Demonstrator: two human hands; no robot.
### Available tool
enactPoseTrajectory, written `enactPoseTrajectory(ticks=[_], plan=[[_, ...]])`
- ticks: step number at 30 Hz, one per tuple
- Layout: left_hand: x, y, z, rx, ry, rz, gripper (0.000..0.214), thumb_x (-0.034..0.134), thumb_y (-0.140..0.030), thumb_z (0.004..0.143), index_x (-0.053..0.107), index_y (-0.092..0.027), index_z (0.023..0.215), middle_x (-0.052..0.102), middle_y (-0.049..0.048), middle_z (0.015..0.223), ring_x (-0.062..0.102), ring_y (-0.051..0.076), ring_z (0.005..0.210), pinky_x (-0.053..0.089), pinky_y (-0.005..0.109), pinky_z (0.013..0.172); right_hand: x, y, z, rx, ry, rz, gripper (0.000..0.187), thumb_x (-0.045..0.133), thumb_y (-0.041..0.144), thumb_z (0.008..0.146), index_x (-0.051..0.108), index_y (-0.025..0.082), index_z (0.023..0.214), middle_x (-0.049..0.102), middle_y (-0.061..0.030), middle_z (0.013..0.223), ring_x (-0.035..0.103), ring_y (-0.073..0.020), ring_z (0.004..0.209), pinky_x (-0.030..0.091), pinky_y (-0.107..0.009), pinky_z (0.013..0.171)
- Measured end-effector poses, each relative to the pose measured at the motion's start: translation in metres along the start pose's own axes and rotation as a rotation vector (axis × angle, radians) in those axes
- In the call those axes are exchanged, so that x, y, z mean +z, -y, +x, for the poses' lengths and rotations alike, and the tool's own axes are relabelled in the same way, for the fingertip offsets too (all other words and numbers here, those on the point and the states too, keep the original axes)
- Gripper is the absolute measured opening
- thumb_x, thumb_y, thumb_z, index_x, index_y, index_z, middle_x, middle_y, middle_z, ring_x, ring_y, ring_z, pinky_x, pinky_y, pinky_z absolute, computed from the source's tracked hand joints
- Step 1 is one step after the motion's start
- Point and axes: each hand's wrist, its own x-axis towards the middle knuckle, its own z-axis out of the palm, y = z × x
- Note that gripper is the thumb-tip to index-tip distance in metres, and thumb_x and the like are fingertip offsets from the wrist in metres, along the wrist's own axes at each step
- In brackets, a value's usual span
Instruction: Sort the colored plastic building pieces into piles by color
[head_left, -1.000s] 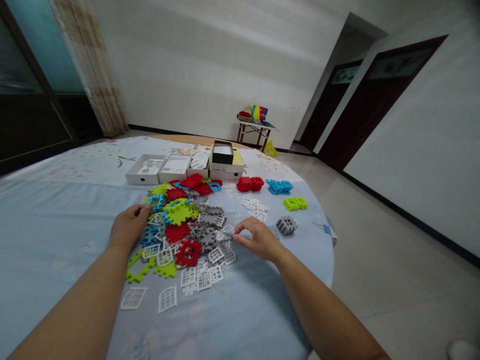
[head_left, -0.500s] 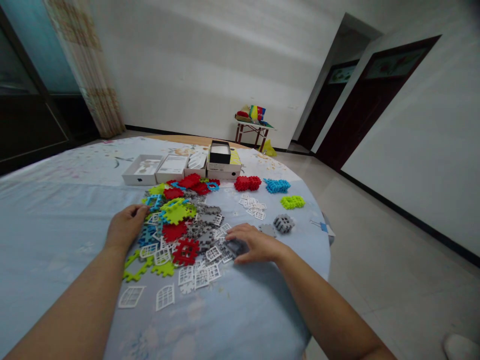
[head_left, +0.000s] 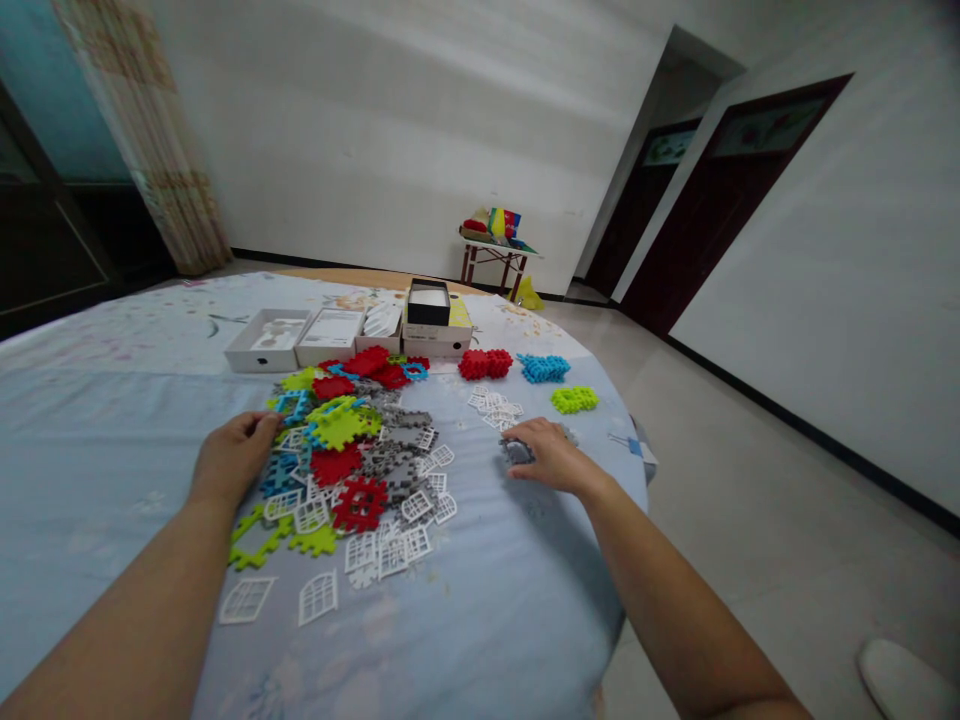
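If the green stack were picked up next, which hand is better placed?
Probably the right hand: it is close to the green stack, while the left hand is left of the mixed pile.

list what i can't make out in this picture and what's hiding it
All in the head view:
Whether the right hand grips the gray piece under it: hidden by that hand.
Gray piece behind the same hand: mostly covered.
Whether the left hand holds anything: hidden by itself.
Bottom of the pile: covered by upper pieces.
White object, lower right: cut off by the picture's edge.
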Motion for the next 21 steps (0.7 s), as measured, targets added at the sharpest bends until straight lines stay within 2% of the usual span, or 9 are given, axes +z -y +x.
enactPoseTrajectory(ticks=[4,8,13,18,21], plan=[[-0.001,-0.002,-0.001,0.006,0.003,0.016,0.04,0.044,-0.047,0.076,0.065,-0.017,0.093,0.065,0.0048,0.079,0.056,0.017,0.072,0.039,0.024,0.06,0.0,-0.017,-0.005,0.085,0.002,-0.08,0.056,0.074,0.034,0.063,0.057,0.023,0.115,0.058,-0.0088,0.115,0.045,-0.0269,0.112,0.03,-0.043,0.093],[-0.004,-0.002,0.0,0.03,0.026,0.012,0.041,0.044,-0.046,0.076,0.064,-0.016,0.095,0.066,0.005,0.079,0.057,0.017,0.072,0.04,0.023,0.061,0.003,-0.016,-0.006,0.106,-0.06,-0.083,0.06,0.074,0.037,0.062,0.055,0.023,0.117,0.055,-0.0091,0.12,0.043,-0.027,0.114,0.028,-0.044,0.096],[-0.017,-0.011,0.001,0.025,0.032,0.058,0.042,0.047,-0.042,0.075,0.064,-0.014,0.1,0.066,0.0055,0.084,0.056,0.016,0.074,0.041,0.023,0.063,0.005,0.008,-0.006,-0.01,-0.127,0.025,0.046,0.067,0.035,0.072,0.055,0.022,0.115,0.055,-0.01,0.119,0.044,-0.0241,0.114,0.032,-0.042,0.096],[-0.036,-0.029,-0.001,0.021,-0.002,0.05,0.042,0.046,-0.04,0.075,0.064,-0.013,0.102,0.067,0.0062,0.089,0.057,0.017,0.076,0.042,0.023,0.067,0.014,0.044,0.008,-0.224,-0.079,0.199,0.037,0.062,0.033,0.078,0.056,0.021,0.113,0.059,-0.0086,0.114,0.049,-0.0198,0.111,0.035,-0.037,0.096],[-0.042,-0.036,-0.001,0.049,0.03,0.052,0.041,0.047,-0.039,0.074,0.064,-0.012,0.1,0.068,0.0073,0.088,0.059,0.018,0.077,0.043,0.023,0.067,0.027,0.057,0.024,-0.251,-0.064,0.218,0.032,0.061,0.029,0.079,0.058,0.02,0.109,0.061,-0.0081,0.111,0.051,-0.0191,0.108,0.036,-0.035,0.095]])
